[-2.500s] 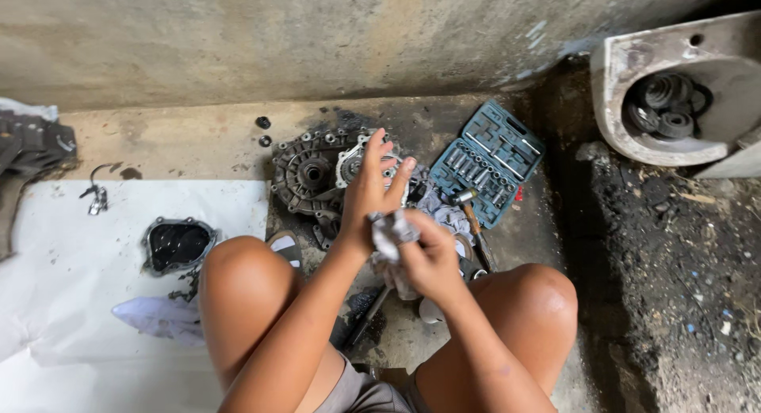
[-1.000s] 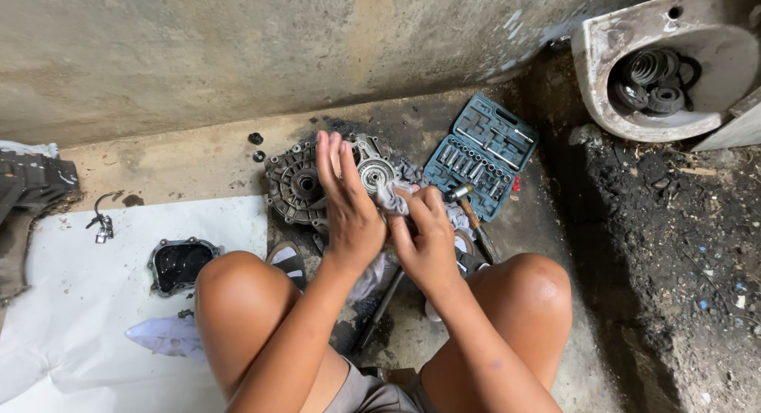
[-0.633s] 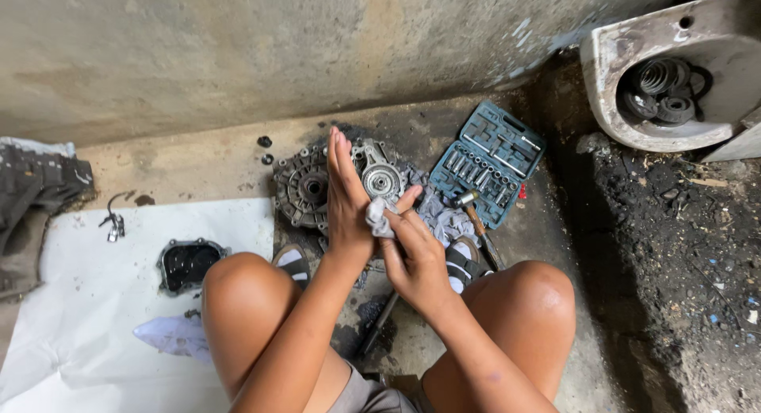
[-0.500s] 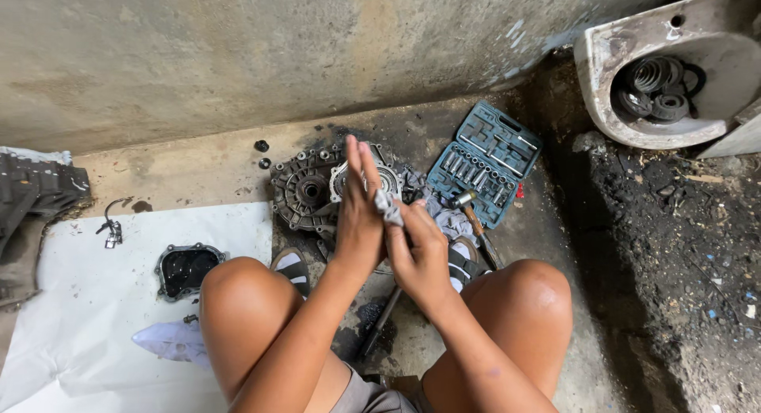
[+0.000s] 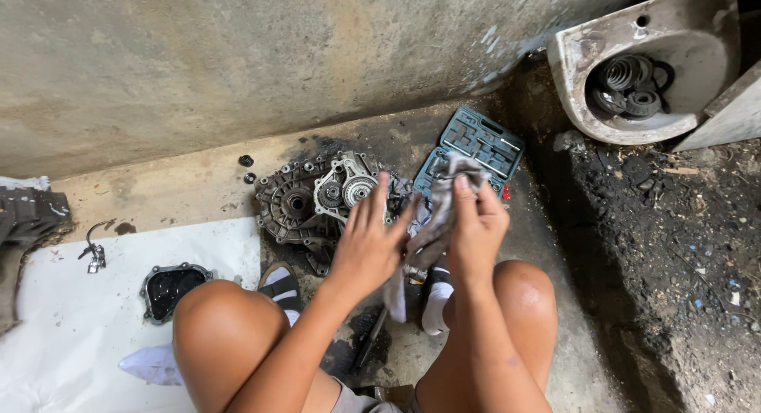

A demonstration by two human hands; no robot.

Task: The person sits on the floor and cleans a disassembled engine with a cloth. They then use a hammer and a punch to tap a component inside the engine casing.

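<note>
So, the person is squatting on a grimy concrete floor [image 5: 198, 183], knees up in view; the right hand [image 5: 474, 232] is clenched around a dirty grey rag [image 5: 434, 223], which bunches up over the fingertips and trails down between the two hands toward the feet; the left hand [image 5: 369, 246] is flat and open, fingers spread and pointing up, palm turned toward the rag and just touching its edge, not gripping anything. Just beyond the hands sits a greasy metal gearbox casing [image 5: 313, 203] with round bearings showing; right beside it, further toward the right, lies an open teal socket set case [image 5: 476, 143]. A long dark tool [image 5: 369, 346] lies on the floor between the feet; can't tell exactly what kind. Off to the left there's a white sheet [image 5: 71, 326] with a small black cover plate [image 5: 170, 288] on it; up in the top right corner a broken white basin [image 5: 674, 56] holds dark rings.
</note>
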